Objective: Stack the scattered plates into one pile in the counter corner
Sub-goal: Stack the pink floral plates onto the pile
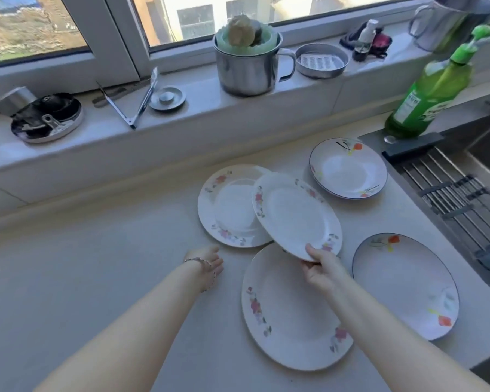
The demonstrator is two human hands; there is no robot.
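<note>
Several white plates lie on the pale counter [96,278]. My right hand [321,268] grips the near rim of a pink-flowered plate [294,215] and holds it tilted above the counter, overlapping another pink-flowered plate [227,207] that lies flat to its left. A large pink-flowered plate [283,312] lies in front, partly under my right forearm. Two plates with orange flowers rest to the right: one far [348,168], one near [408,284]. My left hand [208,263] hovers open, palm sideways, just left of the plates, holding nothing.
A sink with a metal drying rack [453,199] lies at the right, with a green detergent bottle [430,91] at its back corner. The window sill holds a steel mug [246,66], a round tin [321,62], tongs [136,100] and a black lid [47,117].
</note>
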